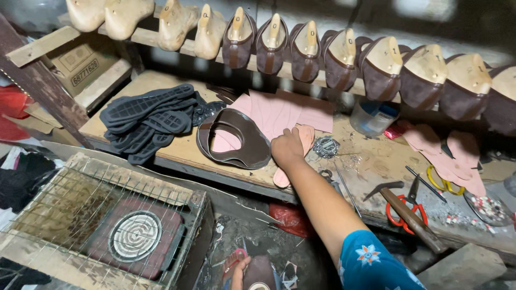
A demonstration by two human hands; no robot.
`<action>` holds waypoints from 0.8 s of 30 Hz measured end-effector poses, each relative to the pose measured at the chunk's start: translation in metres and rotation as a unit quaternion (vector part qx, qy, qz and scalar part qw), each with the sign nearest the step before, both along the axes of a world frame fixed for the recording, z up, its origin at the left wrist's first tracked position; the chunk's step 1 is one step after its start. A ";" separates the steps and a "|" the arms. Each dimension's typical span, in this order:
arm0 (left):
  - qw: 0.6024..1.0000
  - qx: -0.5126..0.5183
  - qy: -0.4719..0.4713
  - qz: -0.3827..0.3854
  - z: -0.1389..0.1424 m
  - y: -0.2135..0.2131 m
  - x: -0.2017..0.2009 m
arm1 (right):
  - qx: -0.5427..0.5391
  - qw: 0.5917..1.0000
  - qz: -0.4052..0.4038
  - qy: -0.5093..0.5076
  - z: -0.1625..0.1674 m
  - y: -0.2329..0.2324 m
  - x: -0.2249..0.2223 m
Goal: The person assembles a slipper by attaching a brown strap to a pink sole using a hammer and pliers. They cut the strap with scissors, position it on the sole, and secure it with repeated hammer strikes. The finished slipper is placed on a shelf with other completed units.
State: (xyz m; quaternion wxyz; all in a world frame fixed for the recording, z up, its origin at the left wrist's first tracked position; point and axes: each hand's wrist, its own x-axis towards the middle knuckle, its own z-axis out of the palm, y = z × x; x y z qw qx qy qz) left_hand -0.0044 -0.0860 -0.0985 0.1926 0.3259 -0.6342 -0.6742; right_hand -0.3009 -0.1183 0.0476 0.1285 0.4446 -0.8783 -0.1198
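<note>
At nine o'clock, ribbed black rubber soles are lying heaped on the wooden desk. The right hand is pressing curled fingers onto a flat pink insole, beside a glossy brown leather upper. At six o'clock, the left hand is gripping a brown shoe piece.

Soles left of uppers; hammer right.

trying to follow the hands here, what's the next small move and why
Probably pinch and lift the pink insole off the bench. The right hand rests on it, fingers curled over its edge, while the left hand holds a brown shoe piece low by the floor, seemingly waiting.
</note>
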 end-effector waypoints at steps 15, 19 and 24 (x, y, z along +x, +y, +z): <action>0.918 -0.311 -0.117 -0.215 0.065 -0.056 0.015 | -0.171 0.966 -0.110 -0.162 0.001 0.032 -0.009; 0.792 -0.592 -0.042 -0.144 0.114 -0.102 -0.047 | -0.285 0.915 -0.205 -0.199 -0.013 0.048 0.022; 0.638 -0.754 -0.140 -0.073 0.149 -0.165 -0.119 | -0.339 0.875 -0.255 -0.235 -0.029 0.048 0.043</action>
